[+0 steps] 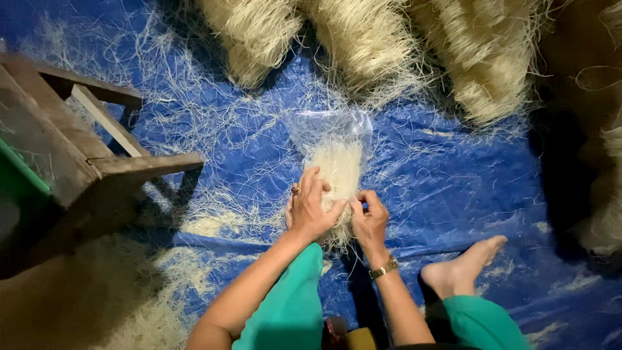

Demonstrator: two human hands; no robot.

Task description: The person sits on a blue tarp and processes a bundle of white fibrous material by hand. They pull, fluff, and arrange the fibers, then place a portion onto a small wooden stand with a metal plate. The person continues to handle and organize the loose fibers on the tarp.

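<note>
grip: both hands were closed on one noodle bundle (338, 174), pale thin strands, near the centre of the view.
left hand (310, 210): lay over the bundle's near end from the left, fingers curled around it, ring on one finger.
right hand (369, 220): pinched the same end from the right, fingertips pressed into the strands (gold-coloured watch (383, 268) on that wrist).
bundle position: its far end sat inside a clear plastic bag (330, 126), the near end stuck out toward the person between the two hands; short strands hung below the hands.
bag: lay flat on the blue tarp (453, 188), mouth facing the person, wrinkled and see-through.
tarp: covered the floor, littered with loose noodle strands (214, 123) all over, densest left of the hands.
noodle heaps (369, 45): several big pale piles lay across the top edge, well apart from the hands, more at the right edge in shadow.
wooden stool (97, 155): stood at the left, apart from the bundle, something green (19, 175) on its left side (couldn't tell what).
person: bare foot (463, 269) rested on the tarp right of the hands, green trouser legs (291, 304) at the bottom.
</note>
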